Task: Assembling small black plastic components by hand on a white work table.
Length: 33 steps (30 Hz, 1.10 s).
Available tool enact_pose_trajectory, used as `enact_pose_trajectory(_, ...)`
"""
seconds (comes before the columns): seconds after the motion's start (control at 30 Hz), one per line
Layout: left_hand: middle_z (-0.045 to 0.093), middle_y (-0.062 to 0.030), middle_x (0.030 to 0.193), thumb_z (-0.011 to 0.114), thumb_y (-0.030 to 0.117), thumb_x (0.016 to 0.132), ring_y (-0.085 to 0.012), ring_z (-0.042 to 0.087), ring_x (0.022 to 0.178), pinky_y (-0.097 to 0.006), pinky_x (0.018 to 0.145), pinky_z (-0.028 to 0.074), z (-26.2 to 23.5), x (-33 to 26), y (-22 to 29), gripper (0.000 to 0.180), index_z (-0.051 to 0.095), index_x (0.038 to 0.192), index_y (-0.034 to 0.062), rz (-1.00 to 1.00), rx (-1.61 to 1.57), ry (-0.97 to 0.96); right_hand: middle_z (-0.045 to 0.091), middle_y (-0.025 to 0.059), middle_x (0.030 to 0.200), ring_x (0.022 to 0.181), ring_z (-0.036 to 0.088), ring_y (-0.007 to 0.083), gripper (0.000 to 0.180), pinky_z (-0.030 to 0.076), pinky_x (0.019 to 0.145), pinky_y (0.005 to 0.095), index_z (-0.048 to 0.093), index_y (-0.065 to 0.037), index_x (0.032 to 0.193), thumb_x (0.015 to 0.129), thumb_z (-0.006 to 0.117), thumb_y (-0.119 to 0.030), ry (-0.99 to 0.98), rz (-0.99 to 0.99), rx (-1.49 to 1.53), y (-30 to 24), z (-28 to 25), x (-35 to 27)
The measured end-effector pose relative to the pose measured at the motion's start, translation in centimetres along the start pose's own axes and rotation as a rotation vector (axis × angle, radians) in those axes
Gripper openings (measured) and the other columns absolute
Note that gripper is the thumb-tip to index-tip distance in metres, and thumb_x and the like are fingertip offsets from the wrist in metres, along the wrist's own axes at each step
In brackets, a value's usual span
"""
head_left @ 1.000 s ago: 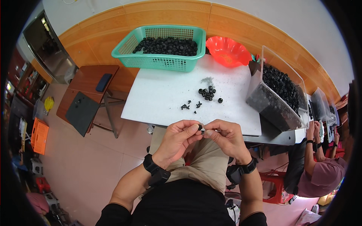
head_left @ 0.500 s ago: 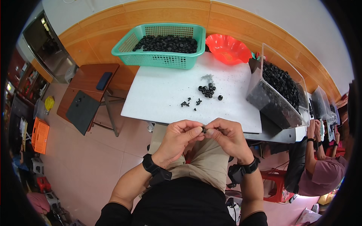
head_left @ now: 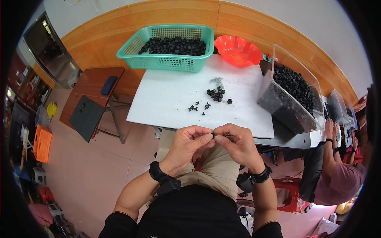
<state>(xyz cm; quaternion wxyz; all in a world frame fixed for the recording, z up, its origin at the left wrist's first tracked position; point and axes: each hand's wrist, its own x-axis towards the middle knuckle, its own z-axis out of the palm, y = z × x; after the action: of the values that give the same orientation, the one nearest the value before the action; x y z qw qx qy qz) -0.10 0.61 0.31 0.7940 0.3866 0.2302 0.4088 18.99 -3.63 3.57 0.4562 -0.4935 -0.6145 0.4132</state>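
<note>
White wall (head_left: 309,35) above band of glossy orange-brown panelling (head_left: 174,15); pinkish tiled floor (head_left: 99,170). White-topped desk (head_left: 158,103) against wall. Left: open doorway (head_left: 49,51), brown folding table (head_left: 93,79) with dark legs (head_left: 116,123). Right: red plastic stool (head_left: 293,198). Light bright, even; pale glare (head_left: 324,211) on floor, lower right.

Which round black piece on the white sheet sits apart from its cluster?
The round black piece lower right of the cluster: white sheet shows all around it, while the others sit bunched.

I'm finding room left of the black caps (head_left: 216,95); a green basket (head_left: 152,64) is blocking behind-left, a clear bin (head_left: 282,106) right.
</note>
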Motion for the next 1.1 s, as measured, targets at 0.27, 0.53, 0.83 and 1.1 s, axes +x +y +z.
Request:
enact_pose_trajectory(0.27,0.07,-0.0117,0.107,0.064,0.001,0.095,-0.0165,0.07,0.095,-0.029,0.087,0.06,0.4,-0.1,-0.1,0.019,0.066,0.113,-0.0001,-0.036,-0.061,-0.014,0.069,0.0105,0.089,0.076,0.066,0.0154,0.01,0.053,0.066,0.0268,0.068,0.001,0.1,0.09,0.067,-0.001,0.089,-0.178,-0.144,0.8,0.0,-0.2)
enact_pose_trajectory(0.53,0.068,-0.0117,0.109,0.062,-0.001,0.095,-0.0171,0.069,0.1,-0.03,0.091,0.058,0.8,-0.4,0.0,0.016,0.064,0.111,-0.001,-0.067,-0.101,-0.029,0.066,0.0107,0.098,0.079,0.065,0.0161,0.024,0.054,0.07,0.0272,0.068,0.001,0.108,0.085,0.068,0.006,0.065,-0.373,-0.177,0.1,0.0,-0.6)
enact_pose_trajectory(0.83,0.068,-0.0143,0.113,0.061,0.0,0.097,-0.0202,0.068,0.103,-0.031,0.092,0.057,1.2,-0.7,0.3,0.016,0.063,0.112,-0.0027,-0.082,-0.126,-0.029,0.064,0.0102,0.103,0.076,0.065,0.014,0.036,0.055,0.067,0.0262,0.068,0.0,0.111,0.077,0.075,0.007,0.102,-0.454,-0.25,0.4,0.6,-0.6)
enact_pose_trajectory(1.1,0.067,-0.0093,0.106,0.062,0.005,0.097,-0.0164,0.067,0.099,-0.03,0.09,0.057,1.4,-0.5,0.3,0.015,0.064,0.111,-0.002,-0.141,-0.14,-0.007,0.064,0.01,0.104,0.076,0.064,0.0132,0.032,0.054,0.065,0.0252,0.069,0.0,0.109,0.078,0.074,0.007,0.125,-0.431,-0.221,1.0,0.5,-0.7)
